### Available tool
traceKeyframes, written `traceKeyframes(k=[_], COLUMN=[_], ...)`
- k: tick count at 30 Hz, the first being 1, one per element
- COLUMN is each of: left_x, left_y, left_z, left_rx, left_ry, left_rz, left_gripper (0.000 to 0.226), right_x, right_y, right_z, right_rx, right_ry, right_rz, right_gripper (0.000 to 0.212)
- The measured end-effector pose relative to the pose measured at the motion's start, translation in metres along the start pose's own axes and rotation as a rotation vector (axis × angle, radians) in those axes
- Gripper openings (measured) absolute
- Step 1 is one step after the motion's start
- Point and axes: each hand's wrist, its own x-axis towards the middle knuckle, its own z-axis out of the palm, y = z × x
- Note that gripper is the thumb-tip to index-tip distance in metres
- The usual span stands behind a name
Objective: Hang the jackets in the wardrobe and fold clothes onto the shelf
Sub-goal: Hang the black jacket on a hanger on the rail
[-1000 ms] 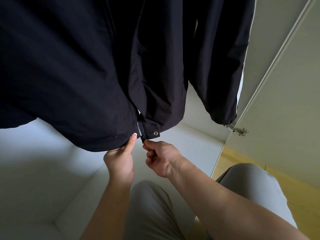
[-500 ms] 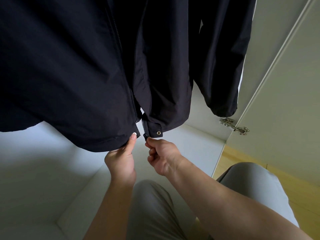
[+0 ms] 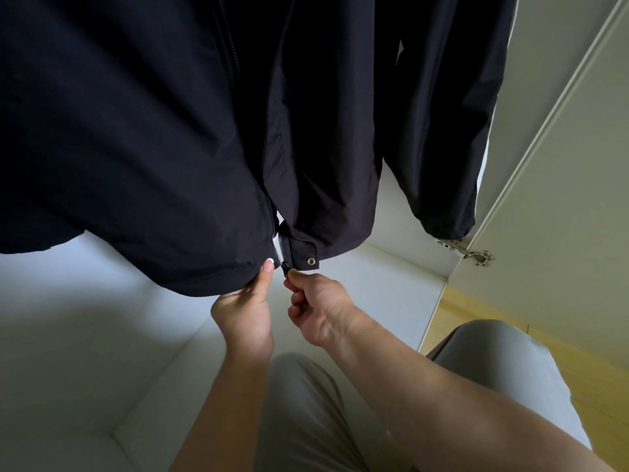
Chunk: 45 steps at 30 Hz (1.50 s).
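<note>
White panels of the wardrobe interior (image 3: 102, 335) are being lit unevenly, with shadow being cast across the lower left. On the right, a pale wardrobe door (image 3: 561, 199) is being carried on a metal hinge (image 3: 476, 256), and a strip of yellow wooden floor (image 3: 476, 318) is being shown beneath it.

A dark jacket (image 3: 153, 148) is being suspended inside the wardrobe from somewhere above the frame edge, so that the upper half of the view is being filled by its fabric. Its sleeve (image 3: 449, 131) is being left to dangle on the right, just beside the door edge.

The jacket's front is being kept partly apart at the bottom, where the pale tape of the zipper (image 3: 277, 248) is being exposed between the two panels. A silver snap (image 3: 270, 260) is being shown on the left panel's hem and a brass snap (image 3: 311, 261) on the right panel's hem.

The hem of the left panel is being gripped by the left hand (image 3: 243, 315), with the thumb being pressed upward just below the silver snap. The small dark zipper pull (image 3: 285, 267) at the very bottom of the zipper is being pinched between the thumb and curled fingers of the right hand (image 3: 316, 308). Both hands are being held close together, just apart.

Light grey trousers (image 3: 493, 369) are being shown below the forearms.
</note>
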Motion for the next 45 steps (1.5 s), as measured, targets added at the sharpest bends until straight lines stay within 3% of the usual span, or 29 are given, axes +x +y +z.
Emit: traceKeyframes(k=[2,5,14,19,24,28,33,36,41,45], left_x=[-0.002,-0.007,-0.006,-0.003,0.01,0.016,0.019,0.02,0.028,0.029], left_y=[-0.002,0.001,0.002,-0.003,-0.004,0.004,0.011,0.008,0.002,0.009], left_z=[0.001,0.003,0.004,-0.001,-0.01,-0.015,-0.02,-0.025,-0.028,-0.024], left_rx=[0.005,0.007,0.023,0.139,0.361,0.478,0.735,0.805,0.823,0.788], left_ry=[-0.001,0.005,0.017,-0.042,-0.139,-0.187,-0.262,-0.28,-0.269,-0.317], left_rz=[0.007,0.05,0.05,0.146,0.228,0.285,0.506,0.566,0.652,0.621], left_gripper=[0.026,0.011,0.011,0.013,0.052,0.052,0.067,0.063,0.023,0.019], right_x=[0.0,0.001,0.003,0.004,0.001,0.0,0.001,0.003,0.005,0.006], right_y=[0.001,0.001,0.002,-0.003,-0.01,-0.011,-0.017,-0.016,-0.013,-0.015], right_z=[0.0,-0.001,0.0,0.002,0.004,0.006,0.007,0.005,0.003,-0.001], right_rx=[0.003,0.015,0.039,0.062,0.086,0.092,0.092,0.058,0.05,-0.061], right_ry=[-0.002,-0.016,-0.025,-0.057,-0.081,-0.1,-0.124,-0.127,-0.148,-0.14], right_rz=[0.002,0.003,0.003,0.021,0.056,0.089,0.116,0.124,0.105,0.014], right_gripper=[0.006,0.005,0.004,0.008,0.011,0.011,0.02,0.024,0.02,0.007])
